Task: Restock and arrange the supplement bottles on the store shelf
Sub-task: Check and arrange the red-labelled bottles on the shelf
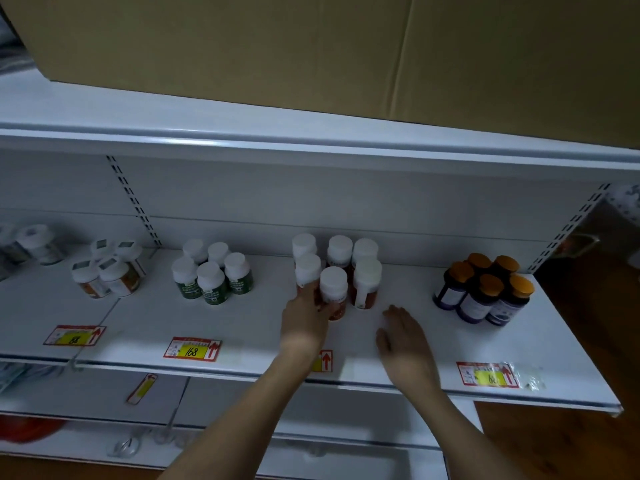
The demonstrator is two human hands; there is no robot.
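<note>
Reaching onto the white shelf (433,337) beneath a cardboard box (311,53).
We see our left hand (304,323) gripping a white-capped orange supplement bottle (333,292) at the front of the middle cluster; our right hand (403,337) rests flat with fingers straight on the shelf just beside it.

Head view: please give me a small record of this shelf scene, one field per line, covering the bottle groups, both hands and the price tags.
shelf: white metal store shelf
centre group: six white-capped bottles with orange contents, standing upright
left hand: left hand touches the front bottles of the centre group; grip cannot be told
right hand: right hand open, flat above the shelf, holding nothing
right group: purple bottles with orange caps, clustered
left group: green-labelled bottles with white caps, clustered
price tags: red and yellow price tags along the front edge
above: brown cardboard box
</note>
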